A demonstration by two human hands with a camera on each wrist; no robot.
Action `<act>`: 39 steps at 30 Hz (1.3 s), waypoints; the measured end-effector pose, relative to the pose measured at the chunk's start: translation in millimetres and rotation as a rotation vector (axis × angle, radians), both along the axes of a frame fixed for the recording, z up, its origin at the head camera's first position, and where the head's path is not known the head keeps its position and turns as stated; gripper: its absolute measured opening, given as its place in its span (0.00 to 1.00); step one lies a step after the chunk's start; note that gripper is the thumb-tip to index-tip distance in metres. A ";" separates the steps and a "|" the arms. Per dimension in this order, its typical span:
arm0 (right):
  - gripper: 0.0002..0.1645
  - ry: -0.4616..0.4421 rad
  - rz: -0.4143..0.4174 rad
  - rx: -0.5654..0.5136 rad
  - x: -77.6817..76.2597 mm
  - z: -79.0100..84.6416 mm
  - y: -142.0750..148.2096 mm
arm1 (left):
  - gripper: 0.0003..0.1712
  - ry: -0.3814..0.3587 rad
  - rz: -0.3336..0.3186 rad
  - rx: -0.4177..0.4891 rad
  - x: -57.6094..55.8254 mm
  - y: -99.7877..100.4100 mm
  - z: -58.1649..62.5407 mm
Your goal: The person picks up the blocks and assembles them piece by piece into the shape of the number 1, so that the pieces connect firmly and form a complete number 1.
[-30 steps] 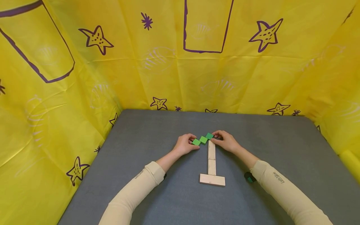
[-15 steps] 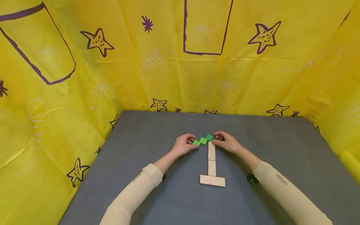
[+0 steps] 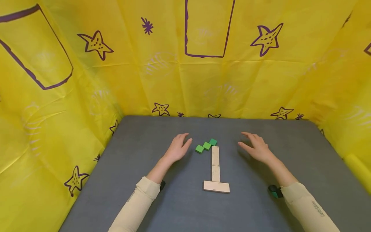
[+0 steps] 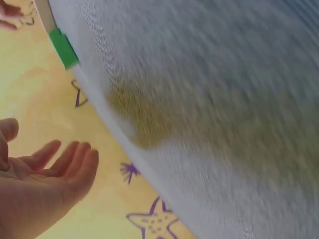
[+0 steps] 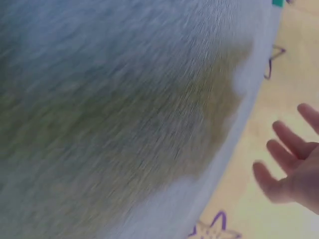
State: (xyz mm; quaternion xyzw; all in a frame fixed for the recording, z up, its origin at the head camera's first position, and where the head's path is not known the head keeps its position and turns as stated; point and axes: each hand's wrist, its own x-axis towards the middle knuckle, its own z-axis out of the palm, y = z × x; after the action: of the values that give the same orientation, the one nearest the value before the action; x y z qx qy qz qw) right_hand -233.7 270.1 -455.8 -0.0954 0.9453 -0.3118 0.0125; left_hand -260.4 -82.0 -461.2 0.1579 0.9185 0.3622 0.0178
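Three green square blocks lie in a slanting row on the table: a light green one (image 3: 199, 149) at the left, another (image 3: 207, 146) in the middle, and a darker one (image 3: 213, 142) at the upper right. Below the darker block, two pale wooden planks (image 3: 215, 163) run end to end toward a crosswise wooden plank (image 3: 216, 187). My left hand (image 3: 177, 148) hovers to the left of the row, its fingers apart and holding nothing. On the other side, my right hand (image 3: 256, 147) is likewise free, fingers spread, well to the right of the blocks.
A grey table (image 3: 139, 138) carries the pieces. Yellow cloth (image 3: 162, 77) with purple starfish drawings hangs behind it and along both sides. Each wrist wears a dark strap, and pale sleeves cover the forearms.
Both hands have let go of the green blocks at the row's ends and drawn apart, the left to the left, the right to the right. The blocks keep their slanting row.
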 end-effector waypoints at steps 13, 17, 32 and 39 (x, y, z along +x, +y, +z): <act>0.53 -0.032 -0.185 0.181 23.4 1.4 20.8 | 0.47 0.136 0.184 -0.365 2.6 -27.0 6.2; 0.55 -0.027 -0.208 0.217 26.0 -0.9 21.2 | 0.55 0.115 0.201 -0.426 3.5 -31.4 1.5; 0.58 0.029 -0.240 0.285 25.8 0.4 13.2 | 0.59 0.127 0.230 -0.444 2.7 -29.8 6.3; 0.59 0.027 -0.240 0.298 25.8 0.1 12.1 | 0.58 0.109 0.224 -0.435 3.3 -31.0 3.2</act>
State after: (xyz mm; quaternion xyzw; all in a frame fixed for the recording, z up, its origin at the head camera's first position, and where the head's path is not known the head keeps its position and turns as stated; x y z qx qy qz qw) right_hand -207.9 282.2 -455.7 0.0168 0.9856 -0.1666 -0.0235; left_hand -257.1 -113.0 -458.0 0.0670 0.9861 0.1468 -0.0386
